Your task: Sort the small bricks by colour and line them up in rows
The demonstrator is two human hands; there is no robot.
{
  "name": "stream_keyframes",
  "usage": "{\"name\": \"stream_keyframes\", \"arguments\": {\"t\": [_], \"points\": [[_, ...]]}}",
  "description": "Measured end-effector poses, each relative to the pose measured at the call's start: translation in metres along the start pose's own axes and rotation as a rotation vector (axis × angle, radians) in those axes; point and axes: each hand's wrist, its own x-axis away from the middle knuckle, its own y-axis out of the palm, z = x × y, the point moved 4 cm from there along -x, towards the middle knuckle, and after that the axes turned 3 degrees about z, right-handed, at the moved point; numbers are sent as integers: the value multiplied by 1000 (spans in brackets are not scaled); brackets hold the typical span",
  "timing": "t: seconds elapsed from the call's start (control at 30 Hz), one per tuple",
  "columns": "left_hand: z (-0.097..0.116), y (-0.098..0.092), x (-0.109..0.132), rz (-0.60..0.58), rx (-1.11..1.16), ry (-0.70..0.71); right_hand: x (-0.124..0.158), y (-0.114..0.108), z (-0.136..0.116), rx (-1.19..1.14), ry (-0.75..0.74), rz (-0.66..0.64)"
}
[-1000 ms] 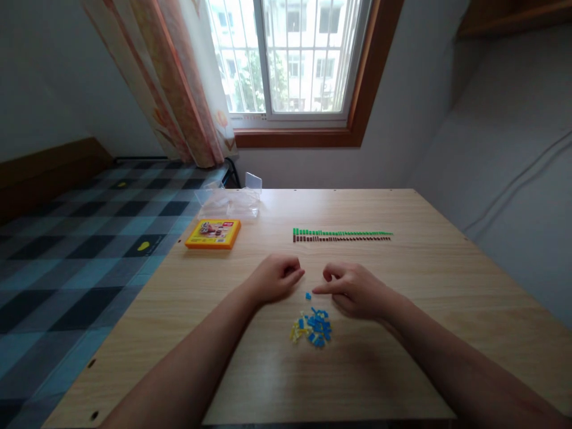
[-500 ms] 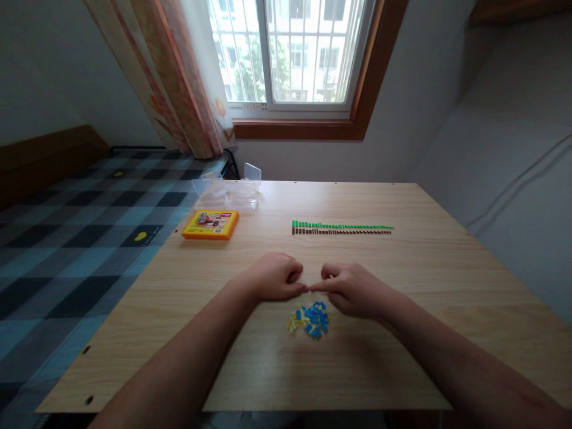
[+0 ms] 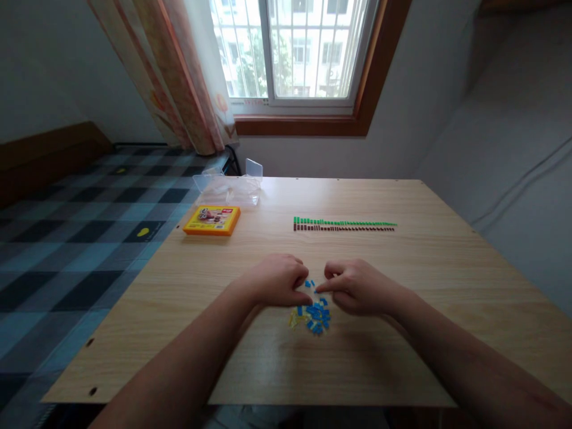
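Small blue toy bricks (image 3: 318, 317) lie in a loose pile on the table in front of me, with pale yellow pieces (image 3: 295, 319) at its left side. My left hand (image 3: 279, 280) rests just above and left of the pile; its fingers are curled, the thumb stands apart and its tip reaches the pile's upper edge. My right hand (image 3: 360, 286) is opposite, index finger stretched out, its tip at a single blue piece (image 3: 316, 291). A few loose blue bricks (image 3: 308, 284) lie between the hands. Neither hand visibly grips anything.
Farther back run a row of green bricks (image 3: 322, 221) and a row of brown bricks (image 3: 330, 228). A yellow-orange box (image 3: 212, 221) lies at the table's left edge, before a clear plastic container (image 3: 230, 190). A checked bed (image 3: 111, 238) adjoins on the left.
My hands have moved apart from where their fingertips met. Loose blue bricks now show between them, and the left thumb has come down to the pile. The view has shifted slightly.
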Motion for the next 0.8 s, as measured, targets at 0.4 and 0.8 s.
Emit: {"name": "stream_keyframes", "arguments": {"t": [0.4,0.8], "points": [[-6,-3,2,34,104,5,2,-8,-7,-81,-35,-43],[-12,0,2,-6,125,-18,3,-8,-1,-67,14,-68]]}}
